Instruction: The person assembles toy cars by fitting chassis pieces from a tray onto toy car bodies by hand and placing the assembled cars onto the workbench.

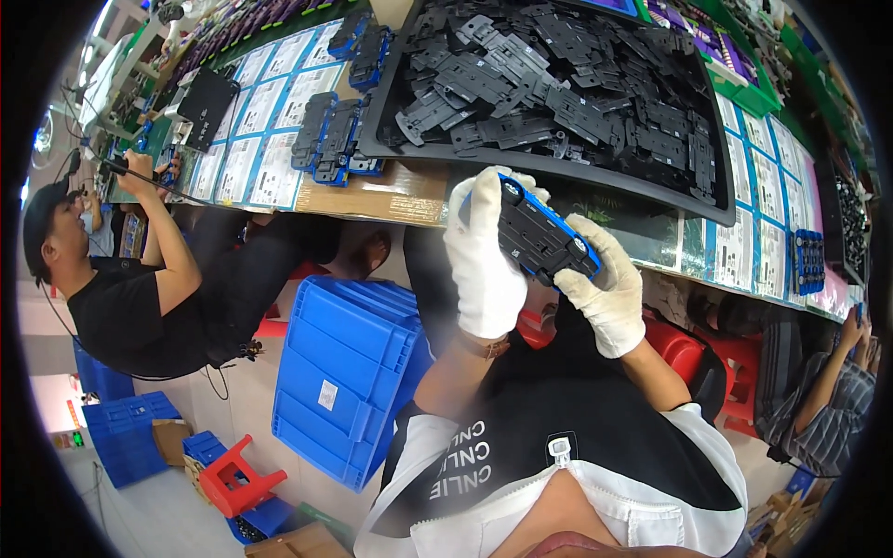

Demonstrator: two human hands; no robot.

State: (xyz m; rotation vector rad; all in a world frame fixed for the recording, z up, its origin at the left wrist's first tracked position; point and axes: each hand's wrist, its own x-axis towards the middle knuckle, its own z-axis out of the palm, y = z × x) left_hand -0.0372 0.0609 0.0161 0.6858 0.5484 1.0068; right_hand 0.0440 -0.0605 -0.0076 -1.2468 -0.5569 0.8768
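Observation:
A blue toy car (539,232) is held between my two hands, tilted, with its black underside and some wheels showing. My left hand (486,256), in a white glove, grips its left end with the fingers up along the side. My right hand (605,286), also gloved, pinches the lower right end between thumb and fingers. Just beyond my hands lies a large black tray (595,177) heaped with black plastic car bases (558,93). Several more blue-and-black toy cars (337,139) stand grouped on the table left of the tray.
Printed sheets (279,107) cover the table on both sides. A green bin (749,88) stands at the far right. Below the table edge are a blue lidded crate (344,372) and a red stool (237,476). Co-workers sit at left (121,298) and right (819,400).

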